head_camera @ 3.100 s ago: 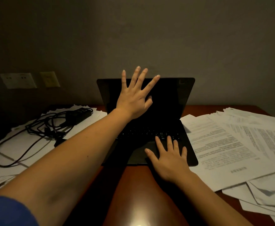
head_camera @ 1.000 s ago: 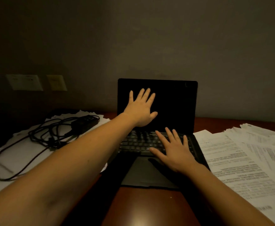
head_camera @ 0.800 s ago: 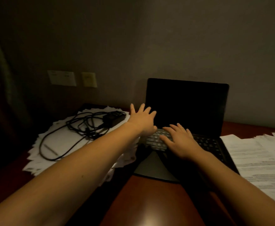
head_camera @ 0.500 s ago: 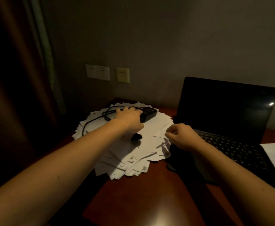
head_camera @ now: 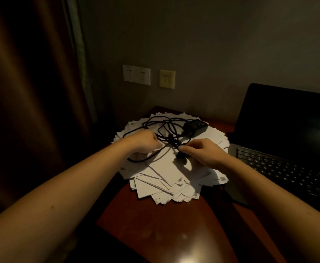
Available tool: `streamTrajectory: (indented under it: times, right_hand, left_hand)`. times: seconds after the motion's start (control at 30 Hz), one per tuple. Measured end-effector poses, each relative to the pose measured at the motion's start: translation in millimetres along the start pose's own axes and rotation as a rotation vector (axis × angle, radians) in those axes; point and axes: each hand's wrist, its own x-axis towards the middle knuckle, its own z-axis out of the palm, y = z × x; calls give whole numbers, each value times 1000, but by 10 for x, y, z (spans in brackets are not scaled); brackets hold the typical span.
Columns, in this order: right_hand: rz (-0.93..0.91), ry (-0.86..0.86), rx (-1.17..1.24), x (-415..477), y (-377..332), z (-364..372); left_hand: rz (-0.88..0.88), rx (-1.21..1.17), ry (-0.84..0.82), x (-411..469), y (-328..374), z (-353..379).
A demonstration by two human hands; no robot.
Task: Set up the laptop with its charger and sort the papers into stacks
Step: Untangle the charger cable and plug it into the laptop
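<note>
A messy pile of white papers (head_camera: pixel 166 179) lies on the left part of the wooden desk (head_camera: pixel 155 228). On the pile sits the black charger brick (head_camera: pixel 194 126) with its tangled black cable (head_camera: pixel 166 130). My left hand (head_camera: pixel 145 141) is curled around a stretch of the cable. My right hand (head_camera: pixel 202 152) pinches the cable near its plug end (head_camera: pixel 181 155). The open black laptop (head_camera: pixel 288 145) stands at the right, screen dark, keyboard showing.
White wall sockets (head_camera: pixel 136 74) and a yellowish wall plate (head_camera: pixel 167 79) are on the wall behind the pile. A dark curtain (head_camera: pixel 32 92) hangs at the left, close to the desk's edge. The laptop's front corner overlaps the pile's right side.
Both hands left the laptop and moved left onto the paper pile. My view turned left with them. The left hand took hold of the cable and the right hand pinched its plug end.
</note>
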Motion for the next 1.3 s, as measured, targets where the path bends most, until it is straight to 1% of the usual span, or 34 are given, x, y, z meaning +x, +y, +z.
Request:
streamTrajectory:
  times: [0.07,0.13,0.2,0.23,0.3,0.4,0.43,0.47,0.53,0.57,0.63,0.7,0.77,0.83,0.87,0.9,0.93,1.03,1.07,1.13,1.2,1.3]
  right_hand:
    - [-15,-53,-36,23,-42,86]
    - [-33,-23,-70,51,-32,137]
    - [-30,61,-48,74,2,137]
    - [-26,110,-20,80,23,121]
    - [-3,201,52,80,63,84]
    - [58,391,69,71,157,1]
    - [93,444,27,78,203,-35]
    - [132,477,-41,86,254,-66]
    - [190,481,-197,103,338,-102]
    - [202,470,-257,107,367,-114]
    - [198,464,-323,118,389,-120]
    - [175,479,-355,121,370,-102]
    - [98,557,-457,116,337,-89]
    - [-58,655,-559,76,264,-67]
    - [-150,666,-568,56,214,-57]
    - [-223,636,-562,46,164,-41]
    - [-258,566,-561,42,112,-15]
    - [-222,341,-621,84,66,114]
    - [-207,293,-645,109,85,157]
    - [-180,230,-645,166,130,226]
    - [-160,224,-604,223,156,254]
    - [-151,234,-570,265,164,243]
  left_hand:
    - [14,-23,5,0,-104,19]
    - [15,-58,76,11,-197,40]
    - [29,-133,144,46,-242,67]
    - [49,-189,152,56,-241,81]
    - [79,-242,114,43,-215,109]
    - [153,-172,50,39,-192,161]
    - [190,-201,30,24,-176,176]
    - [222,-293,-2,-1,-155,188]
    - [243,-583,-83,-75,-79,217]
    - [268,-657,-103,-110,-46,235]
    - [357,-569,-73,-149,-3,279]
    - [411,-509,-61,-186,7,319]
    - [416,-605,-99,-227,26,327]
    - [410,-734,-153,-259,41,338]
    - [394,-768,-146,-266,46,344]
    - [370,-777,-106,-269,45,342]
    - [342,-765,-34,-263,34,335]
    - [259,-779,180,-211,-27,294]
    - [218,-811,209,-191,-52,277]
    - [139,-878,208,-164,-103,245]
    - [97,-896,199,-154,-142,244]
    - [62,-833,250,-140,-207,281]
